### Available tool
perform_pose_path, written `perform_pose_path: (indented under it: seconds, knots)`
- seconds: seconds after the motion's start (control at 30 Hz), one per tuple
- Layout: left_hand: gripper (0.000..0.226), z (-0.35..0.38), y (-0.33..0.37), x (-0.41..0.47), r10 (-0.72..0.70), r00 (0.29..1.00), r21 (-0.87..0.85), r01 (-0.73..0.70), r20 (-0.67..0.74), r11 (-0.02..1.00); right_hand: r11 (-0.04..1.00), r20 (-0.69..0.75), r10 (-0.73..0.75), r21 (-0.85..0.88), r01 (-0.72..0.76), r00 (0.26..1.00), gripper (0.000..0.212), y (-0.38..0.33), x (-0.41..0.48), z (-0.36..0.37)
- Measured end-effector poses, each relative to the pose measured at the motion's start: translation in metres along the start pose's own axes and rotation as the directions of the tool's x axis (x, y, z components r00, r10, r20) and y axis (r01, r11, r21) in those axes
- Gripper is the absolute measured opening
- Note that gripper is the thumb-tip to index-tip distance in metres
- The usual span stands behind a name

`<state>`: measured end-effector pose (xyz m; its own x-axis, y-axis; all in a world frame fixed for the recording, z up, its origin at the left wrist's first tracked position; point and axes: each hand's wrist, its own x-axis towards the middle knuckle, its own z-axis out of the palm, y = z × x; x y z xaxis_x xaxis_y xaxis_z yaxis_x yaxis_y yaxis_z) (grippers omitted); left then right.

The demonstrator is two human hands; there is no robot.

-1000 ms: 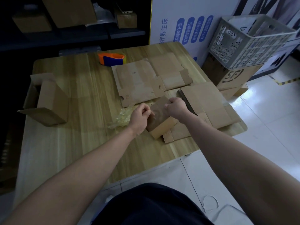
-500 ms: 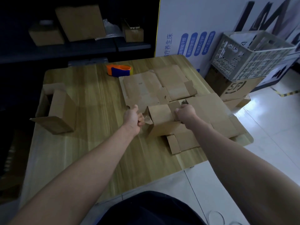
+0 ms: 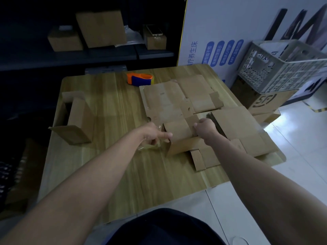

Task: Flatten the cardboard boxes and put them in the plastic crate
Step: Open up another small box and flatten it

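Note:
A small brown cardboard box (image 3: 178,137) stands in shape on the wooden table (image 3: 109,156), between my two hands. My left hand (image 3: 154,135) has curled fingers and its thumb lies on the box's left edge; a strip of clear tape (image 3: 147,148) hangs just under it. My right hand (image 3: 205,129) grips the box's upper right edge. Flattened cardboard sheets lie behind the box (image 3: 166,101) and to its right (image 3: 242,131). The grey plastic crate (image 3: 283,68) sits tilted on a printed carton (image 3: 267,101), off the table's right side.
An opened cardboard box (image 3: 76,121) stands at the table's left edge. An orange and blue tape dispenser (image 3: 139,79) lies at the back of the table. Dark shelves behind hold more boxes (image 3: 100,27). White tiled floor (image 3: 300,147) is on the right.
The small box has been turned up from tilted to standing on the table. My left hand shifted from its top to its left edge. The camera view has tipped upward.

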<state>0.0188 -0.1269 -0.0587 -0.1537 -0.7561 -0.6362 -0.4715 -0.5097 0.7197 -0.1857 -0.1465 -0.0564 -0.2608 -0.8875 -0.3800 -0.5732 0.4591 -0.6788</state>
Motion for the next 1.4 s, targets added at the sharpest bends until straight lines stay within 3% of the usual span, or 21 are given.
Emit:
perform_pose_path:
  seconds: [0.03, 0.13, 0.23, 0.3, 0.33, 0.37, 0.47, 0.57, 0.67, 0.77, 0.83, 0.9, 0.97, 1.03, 1.13, 1.2, 1.27, 1.4]
  knots:
    - [0.051, 0.001, 0.001, -0.002, -0.025, 0.999, 0.031, 0.024, 0.044, 0.999, 1.0, 0.005, 0.0, -0.008, 0.0, 1.0, 0.029, 0.0, 0.0, 0.001]
    - [0.014, -0.004, 0.004, -0.006, 0.027, 0.997, 0.232, -0.042, 0.068, 0.972, 0.999, -0.001, 0.009, -0.034, -0.009, 1.0, 0.03, 0.002, -0.002, 0.0]
    - [0.012, -0.015, 0.005, -0.009, 0.115, 0.993, 0.186, -0.116, 0.018, 0.976, 0.999, -0.009, 0.022, -0.036, -0.022, 1.0, 0.032, 0.008, 0.0, -0.009]
    - [0.013, -0.015, 0.006, -0.01, 0.174, 0.985, 0.116, -0.171, -0.014, 0.978, 0.954, -0.021, -0.041, -0.298, 0.033, 0.999, 0.039, 0.009, -0.002, -0.014]
    - [0.015, -0.012, 0.006, -0.01, 0.198, 0.98, 0.09, -0.195, -0.031, 0.977, 0.876, -0.007, -0.129, -0.47, 0.111, 0.992, 0.048, 0.01, -0.001, -0.016]
    - [0.017, -0.009, 0.007, -0.01, 0.223, 0.974, 0.056, -0.22, -0.049, 0.974, 0.815, 0.052, -0.212, -0.542, 0.205, 0.976, 0.063, 0.008, -0.002, -0.018]
    - [0.019, 0.003, 0.015, -0.008, 0.276, 0.958, 0.018, -0.276, -0.072, 0.961, 0.743, 0.324, -0.348, -0.477, 0.47, 0.88, 0.109, -0.01, -0.01, -0.02]
    - [0.012, 0.014, 0.024, -0.008, 0.318, 0.942, 0.011, -0.318, -0.105, 0.948, 0.515, 0.511, -0.374, -0.58, 0.631, 0.774, 0.123, -0.028, -0.022, -0.013]
    - [0.013, 0.022, 0.03, -0.011, 0.343, 0.927, -0.074, -0.357, -0.151, 0.931, 0.471, 0.52, -0.298, -0.649, 0.597, 0.8, 0.127, -0.036, -0.03, -0.005]
    - [0.02, 0.029, 0.03, -0.011, 0.336, 0.92, -0.244, -0.379, -0.202, 0.893, 0.419, 0.391, -0.345, -0.749, 0.513, 0.853, 0.116, -0.035, -0.034, -0.002]
    - [0.022, 0.023, 0.029, -0.008, 0.237, 0.935, -0.492, -0.342, -0.265, 0.801, 0.422, 0.342, -0.372, -0.765, 0.486, 0.863, 0.106, -0.026, -0.031, -0.01]
    - [0.023, 0.007, 0.019, -0.001, 0.062, 0.907, -0.589, -0.322, -0.418, 0.741, 0.538, 0.357, -0.369, -0.671, 0.51, 0.858, 0.104, -0.014, -0.025, -0.023]
    - [0.022, -0.003, 0.006, 0.005, -0.051, 0.813, -0.479, -0.29, -0.58, 0.828, 0.626, 0.371, -0.399, -0.557, 0.545, 0.838, 0.104, -0.007, -0.022, -0.034]
    - [0.023, 0.0, 0.0, 0.009, -0.024, 0.747, -0.348, -0.28, -0.664, 0.895, 0.618, 0.37, -0.446, -0.531, 0.58, 0.815, 0.103, -0.007, -0.021, -0.036]
    - [0.012, 0.018, 0.003, 0.012, 0.157, 0.816, -0.242, -0.34, -0.556, 0.909, 0.588, 0.367, -0.476, -0.543, 0.6, 0.799, 0.101, -0.009, -0.021, -0.029]
    - [0.052, 0.027, 0.005, 0.013, 0.25, 0.857, -0.169, -0.357, -0.45, 0.919, 0.561, 0.365, -0.504, -0.55, 0.618, 0.783, 0.099, -0.009, -0.023, -0.024]
    - [0.069, 0.033, 0.005, 0.016, 0.296, 0.829, -0.029, -0.351, -0.475, 0.936, 0.536, 0.368, -0.523, -0.558, 0.633, 0.768, 0.097, -0.009, -0.022, -0.022]
    - [0.039, 0.031, 0.003, 0.02, 0.339, 0.75, 0.072, -0.365, -0.567, 0.928, 0.555, 0.391, -0.49, -0.548, 0.625, 0.779, 0.096, -0.004, -0.022, -0.021]
